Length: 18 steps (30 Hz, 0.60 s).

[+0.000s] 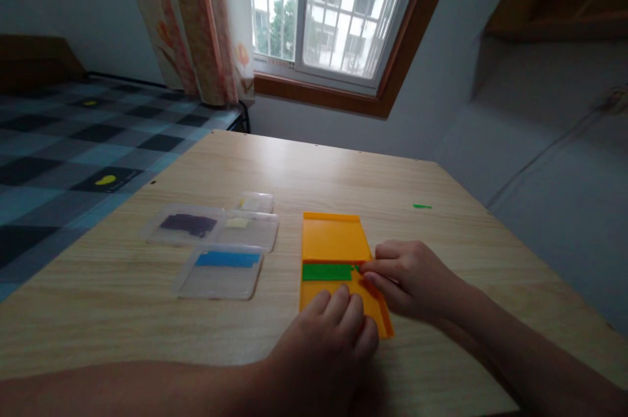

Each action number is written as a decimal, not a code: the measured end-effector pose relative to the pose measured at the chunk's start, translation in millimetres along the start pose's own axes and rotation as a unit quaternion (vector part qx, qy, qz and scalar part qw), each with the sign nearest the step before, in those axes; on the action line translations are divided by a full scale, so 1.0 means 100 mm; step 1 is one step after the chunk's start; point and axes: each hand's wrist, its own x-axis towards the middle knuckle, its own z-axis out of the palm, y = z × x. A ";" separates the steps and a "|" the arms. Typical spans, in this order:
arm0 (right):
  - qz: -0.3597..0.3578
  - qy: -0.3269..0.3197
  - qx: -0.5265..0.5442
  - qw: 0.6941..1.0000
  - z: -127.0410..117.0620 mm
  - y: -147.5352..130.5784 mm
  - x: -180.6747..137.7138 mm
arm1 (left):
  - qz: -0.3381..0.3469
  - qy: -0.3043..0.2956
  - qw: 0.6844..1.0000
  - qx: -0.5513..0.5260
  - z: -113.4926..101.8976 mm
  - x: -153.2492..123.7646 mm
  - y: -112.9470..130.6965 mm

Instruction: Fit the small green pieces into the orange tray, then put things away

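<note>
Four clear boxes (218, 273), it seems; one orange tray (333, 237).

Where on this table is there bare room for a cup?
Bare: the far end of the table beyond the orange tray, and the near left before the clear boxes. Crowded: the tray, where the left hand rests and the right hand pinches a green strip.

clear box with blue pieces (219, 271) | clear box with purple pieces (184, 224) | curtain (196, 24) | window (333, 11)
</note>
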 end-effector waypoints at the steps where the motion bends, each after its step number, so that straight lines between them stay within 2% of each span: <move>1: 0.000 -0.002 -0.001 1.000 0.00 0.00 0.00 | 0.000 0.003 1.000 0.002 0.00 0.00 0.00; 18: 0.000 -0.015 0.007 1.000 0.04 0.00 0.02 | -0.004 -0.015 1.000 -0.009 -0.02 0.00 0.01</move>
